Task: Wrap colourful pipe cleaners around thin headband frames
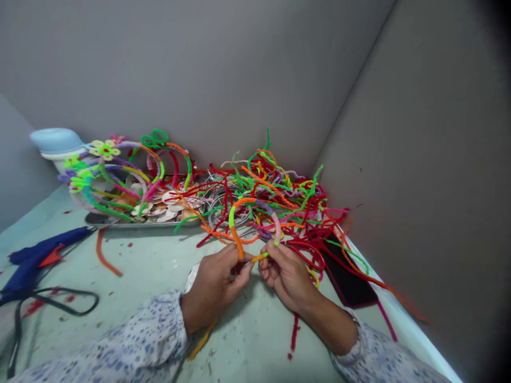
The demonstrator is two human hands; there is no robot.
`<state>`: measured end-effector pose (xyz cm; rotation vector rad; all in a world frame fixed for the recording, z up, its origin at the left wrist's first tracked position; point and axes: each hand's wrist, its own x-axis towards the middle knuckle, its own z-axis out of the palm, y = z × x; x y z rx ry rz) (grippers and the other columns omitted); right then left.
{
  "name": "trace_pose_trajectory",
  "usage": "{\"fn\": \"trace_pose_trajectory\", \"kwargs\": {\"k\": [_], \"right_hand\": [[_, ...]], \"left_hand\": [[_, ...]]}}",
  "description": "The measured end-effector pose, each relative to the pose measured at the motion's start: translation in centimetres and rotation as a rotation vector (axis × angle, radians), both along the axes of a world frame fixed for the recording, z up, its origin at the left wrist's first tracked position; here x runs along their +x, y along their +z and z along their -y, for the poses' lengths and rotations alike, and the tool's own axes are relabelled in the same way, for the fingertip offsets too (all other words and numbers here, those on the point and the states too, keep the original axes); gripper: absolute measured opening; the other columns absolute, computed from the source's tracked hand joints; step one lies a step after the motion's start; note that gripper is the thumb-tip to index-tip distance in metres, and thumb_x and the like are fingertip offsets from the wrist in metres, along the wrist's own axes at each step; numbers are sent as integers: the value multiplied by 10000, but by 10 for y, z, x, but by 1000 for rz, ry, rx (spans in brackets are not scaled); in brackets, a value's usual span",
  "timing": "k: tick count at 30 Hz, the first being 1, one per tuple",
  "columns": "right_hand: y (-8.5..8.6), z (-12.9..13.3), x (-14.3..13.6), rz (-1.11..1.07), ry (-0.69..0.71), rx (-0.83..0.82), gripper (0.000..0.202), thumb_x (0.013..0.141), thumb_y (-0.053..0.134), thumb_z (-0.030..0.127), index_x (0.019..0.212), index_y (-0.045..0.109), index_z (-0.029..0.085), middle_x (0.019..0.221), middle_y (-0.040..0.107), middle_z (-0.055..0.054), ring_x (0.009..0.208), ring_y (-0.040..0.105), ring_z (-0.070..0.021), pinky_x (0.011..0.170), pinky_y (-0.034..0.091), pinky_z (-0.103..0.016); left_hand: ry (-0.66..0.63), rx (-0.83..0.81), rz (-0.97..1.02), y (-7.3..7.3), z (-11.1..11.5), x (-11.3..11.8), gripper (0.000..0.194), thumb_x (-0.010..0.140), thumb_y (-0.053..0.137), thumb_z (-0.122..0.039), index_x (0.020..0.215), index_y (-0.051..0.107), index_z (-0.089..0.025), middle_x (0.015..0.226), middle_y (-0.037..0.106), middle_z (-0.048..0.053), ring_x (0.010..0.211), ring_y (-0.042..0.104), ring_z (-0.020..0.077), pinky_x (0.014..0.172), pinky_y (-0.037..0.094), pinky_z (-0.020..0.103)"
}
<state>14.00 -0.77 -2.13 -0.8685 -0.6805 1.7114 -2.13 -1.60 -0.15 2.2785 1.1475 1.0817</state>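
A headband hoop (238, 203) wrapped in orange, green, purple and pale pink pipe cleaner arches up in front of both hands. My left hand (213, 282) is closed near its orange end, thumb and forefinger pinched together. On the other side, my right hand (290, 274) pinches the hoop near its pale pink and bright green end. A short orange-yellow and green piece of pipe cleaner (260, 257) runs between the fingertips of the two hands. Below my left wrist a yellow pipe cleaner strand (203, 340) lies on the table.
Behind the hands is a tangled heap of pipe cleaners (275, 186) beside coiled wire (223, 207). Finished headbands (159, 165) stand on a tray of shells (167, 224). A blue glue gun (48, 247) with its cord lies left; a dark phone (351, 279) lies right.
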Motion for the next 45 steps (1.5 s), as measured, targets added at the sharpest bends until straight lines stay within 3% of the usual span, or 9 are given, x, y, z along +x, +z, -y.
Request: {"fn": "trace_pose_trajectory", "kwargs": {"k": [7,15,23,31,45], "right_hand": [[-1,0,2,-56,46,-10,248,789,633,388,756,583,148,528,586,15,434,515,-62,382,365,-137],[1,2,1,-98,160,138,196,774,660,316,869,594,158,667,630,-7,535,566,-82,433,430,-148],[-1,1,-1,26,95,81,279,766,650,391,682,586,133,572,595,9,442,514,-58,374,391,-135],[0,3,-1,29,110,51,301,753,657,416,678,564,140,556,583,20,421,499,-54,357,370,-133],[2,3,0,3,120,-22,298,754,655,418,663,571,148,561,576,27,429,492,-51,369,337,-144]], "left_hand": [[-15,24,13,1,2,0,126,830,508,-161,891,618,-159,684,565,-1,582,502,95,559,396,211],[86,-70,76,2,2,1,117,835,514,-199,841,612,-135,693,571,14,616,524,109,584,416,226],[57,-59,62,4,1,2,139,830,519,-189,860,640,-127,679,579,18,595,524,104,565,414,217],[18,-25,59,3,2,2,148,825,518,-145,893,647,-171,675,563,-9,589,507,91,567,400,204],[-28,54,-23,-2,2,-4,225,835,491,-142,1026,601,-187,761,586,33,673,533,137,621,417,254]]}}
